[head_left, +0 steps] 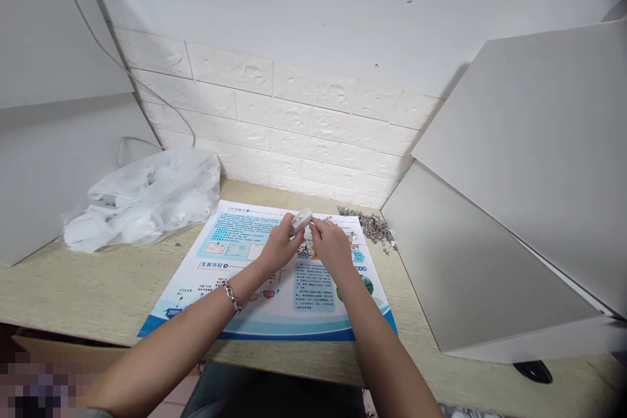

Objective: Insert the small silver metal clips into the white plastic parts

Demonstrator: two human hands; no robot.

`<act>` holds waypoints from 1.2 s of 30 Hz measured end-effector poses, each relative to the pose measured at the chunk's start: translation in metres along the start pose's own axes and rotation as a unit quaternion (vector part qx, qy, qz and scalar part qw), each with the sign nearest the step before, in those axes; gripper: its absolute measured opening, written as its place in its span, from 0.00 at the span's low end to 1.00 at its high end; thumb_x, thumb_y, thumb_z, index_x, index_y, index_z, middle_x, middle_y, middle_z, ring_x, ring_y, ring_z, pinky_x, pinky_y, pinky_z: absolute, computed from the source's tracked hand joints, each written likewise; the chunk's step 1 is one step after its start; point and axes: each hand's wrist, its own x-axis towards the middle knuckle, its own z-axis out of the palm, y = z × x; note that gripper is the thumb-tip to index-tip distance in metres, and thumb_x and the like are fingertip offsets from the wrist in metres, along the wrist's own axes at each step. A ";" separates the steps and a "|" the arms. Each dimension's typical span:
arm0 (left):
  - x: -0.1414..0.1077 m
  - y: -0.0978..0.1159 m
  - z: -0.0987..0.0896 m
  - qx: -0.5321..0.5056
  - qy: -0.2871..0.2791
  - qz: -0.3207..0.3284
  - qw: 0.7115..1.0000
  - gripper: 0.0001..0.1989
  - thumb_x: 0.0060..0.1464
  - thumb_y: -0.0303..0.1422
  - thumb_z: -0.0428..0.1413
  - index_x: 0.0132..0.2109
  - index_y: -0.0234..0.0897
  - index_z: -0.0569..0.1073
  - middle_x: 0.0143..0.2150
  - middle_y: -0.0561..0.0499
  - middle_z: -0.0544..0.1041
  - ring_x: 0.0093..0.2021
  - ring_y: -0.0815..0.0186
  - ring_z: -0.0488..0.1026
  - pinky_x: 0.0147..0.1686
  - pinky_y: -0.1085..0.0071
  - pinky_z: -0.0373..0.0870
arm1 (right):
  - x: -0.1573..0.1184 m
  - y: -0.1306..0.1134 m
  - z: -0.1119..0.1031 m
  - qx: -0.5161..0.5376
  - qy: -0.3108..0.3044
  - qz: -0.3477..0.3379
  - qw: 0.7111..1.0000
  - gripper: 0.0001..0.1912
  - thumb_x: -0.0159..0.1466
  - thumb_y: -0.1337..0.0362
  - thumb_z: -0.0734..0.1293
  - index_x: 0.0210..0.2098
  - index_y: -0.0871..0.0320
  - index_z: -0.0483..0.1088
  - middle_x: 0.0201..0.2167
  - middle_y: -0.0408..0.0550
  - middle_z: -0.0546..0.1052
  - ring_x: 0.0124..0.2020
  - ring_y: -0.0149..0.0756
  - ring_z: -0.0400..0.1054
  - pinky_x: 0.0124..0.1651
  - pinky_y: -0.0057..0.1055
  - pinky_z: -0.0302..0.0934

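My left hand [283, 240] is closed around a small white plastic piece [301, 219], held up above the printed sheet. My right hand [332, 241] meets it from the right, its thumb and fingers pinched at the piece's edge. Whatever those fingertips hold is too small to make out. Below and between the hands, some small silvery metal parts [305, 248] lie on the printed sheet [313, 326]. A larger heap of similar metal parts [375, 228] lies just beyond the sheet's right edge.
A clear plastic bag [147, 199] of white pieces lies at the left of the wooden table [98, 294]. White panels [490, 261] stand on both sides, with a white brick-patterned wall [289, 117] behind. A black object [533, 371] pokes out under the right panel.
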 end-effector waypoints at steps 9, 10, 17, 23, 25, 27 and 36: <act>-0.001 -0.002 0.000 0.022 -0.008 0.027 0.999 0.06 0.53 0.33 0.46 0.31 0.40 0.54 0.21 0.59 0.59 0.20 0.71 0.57 0.22 0.75 0.52 | 0.003 0.000 0.009 0.019 0.017 -0.006 1.000 0.16 0.65 0.67 0.52 0.43 0.59 0.69 0.35 0.50 0.73 0.35 0.35 0.65 0.35 0.28 0.55; -0.002 -0.001 0.000 0.026 -0.008 0.029 0.999 0.06 0.53 0.33 0.46 0.31 0.40 0.54 0.21 0.59 0.59 0.20 0.71 0.57 0.22 0.75 0.52 | 0.003 0.000 0.009 0.016 0.021 -0.006 1.000 0.16 0.65 0.67 0.52 0.42 0.59 0.69 0.35 0.50 0.72 0.34 0.35 0.65 0.35 0.28 0.55; -0.005 0.002 0.002 0.037 -0.001 0.033 0.999 0.06 0.53 0.32 0.45 0.31 0.40 0.53 0.21 0.58 0.59 0.19 0.70 0.57 0.22 0.75 0.51 | 0.001 0.001 0.003 0.043 0.022 -0.019 0.999 0.16 0.65 0.68 0.52 0.42 0.59 0.69 0.34 0.50 0.72 0.36 0.34 0.65 0.38 0.28 0.56; -0.004 0.002 0.001 0.035 0.005 0.024 0.999 0.07 0.53 0.33 0.45 0.31 0.40 0.53 0.21 0.58 0.59 0.19 0.70 0.57 0.22 0.74 0.52 | 0.002 0.002 0.001 0.054 0.013 -0.024 0.998 0.16 0.65 0.66 0.53 0.43 0.59 0.69 0.35 0.50 0.73 0.38 0.34 0.66 0.40 0.28 0.56; -0.004 0.003 0.001 0.035 0.006 0.027 0.999 0.07 0.53 0.33 0.45 0.30 0.40 0.53 0.21 0.58 0.59 0.20 0.70 0.57 0.23 0.74 0.52 | 0.002 0.002 0.002 0.046 0.014 -0.022 0.999 0.16 0.65 0.66 0.53 0.43 0.60 0.69 0.35 0.50 0.73 0.38 0.34 0.66 0.40 0.28 0.56; -0.004 0.003 0.001 0.035 0.009 0.028 0.999 0.07 0.53 0.33 0.45 0.31 0.40 0.53 0.21 0.58 0.59 0.19 0.70 0.57 0.22 0.74 0.52 | 0.002 0.001 0.003 0.034 0.015 -0.019 0.999 0.16 0.65 0.66 0.52 0.44 0.59 0.69 0.36 0.51 0.73 0.37 0.34 0.66 0.39 0.28 0.56; -0.008 0.003 0.008 0.030 0.013 0.029 0.999 0.05 0.54 0.34 0.44 0.33 0.40 0.54 0.22 0.58 0.61 0.20 0.69 0.60 0.22 0.74 0.53 | 0.002 -0.005 0.010 -0.023 0.019 0.021 0.999 0.15 0.65 0.68 0.52 0.43 0.59 0.68 0.37 0.51 0.72 0.37 0.35 0.65 0.36 0.27 0.55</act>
